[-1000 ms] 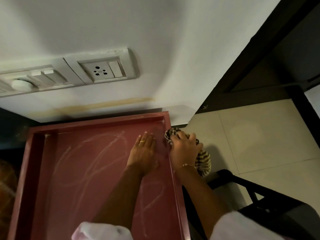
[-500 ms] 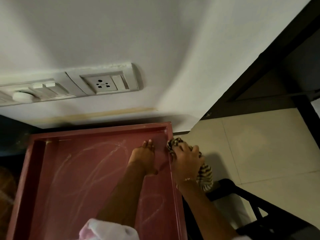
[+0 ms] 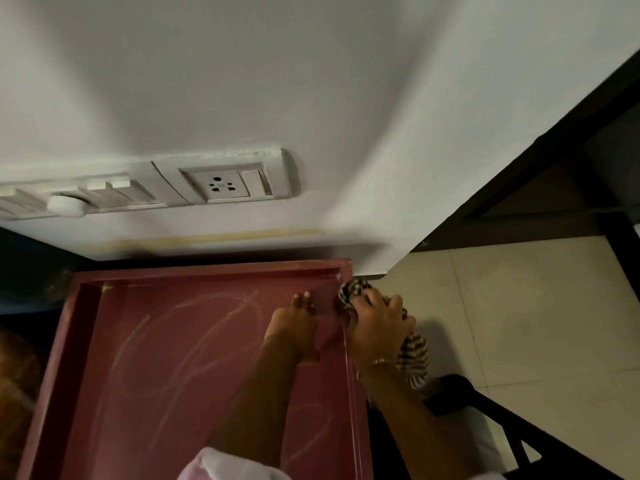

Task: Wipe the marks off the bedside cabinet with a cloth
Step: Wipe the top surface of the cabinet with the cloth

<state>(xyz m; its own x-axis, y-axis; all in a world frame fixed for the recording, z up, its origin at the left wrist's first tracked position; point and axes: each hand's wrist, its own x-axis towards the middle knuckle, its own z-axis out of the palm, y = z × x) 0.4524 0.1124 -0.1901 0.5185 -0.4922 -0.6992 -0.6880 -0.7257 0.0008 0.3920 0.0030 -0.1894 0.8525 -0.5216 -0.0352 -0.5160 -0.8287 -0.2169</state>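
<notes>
The bedside cabinet (image 3: 86,393) has a dark red top with a raised rim, and pale chalk scribbles (image 3: 194,344) loop across it. My left hand (image 3: 294,327) rests on the top near the far right corner, fingers pointing at the wall. My right hand (image 3: 377,327) grips a bunched brown-and-cream striped cloth (image 3: 414,358) against the right rim. Part of the cloth pokes out past my fingers towards the corner; the rest hangs over the cabinet's side.
A white wall with a switch and socket panel (image 3: 221,183) rises right behind the cabinet. To the right lies a cream tiled floor (image 3: 519,306), a dark door frame (image 3: 554,161) and a black metal frame (image 3: 512,427) close to my right arm.
My left hand has slid a little towards the wall, its fingers now drawn together. My right hand stays on the cloth at the right rim. The view has tilted upward.
</notes>
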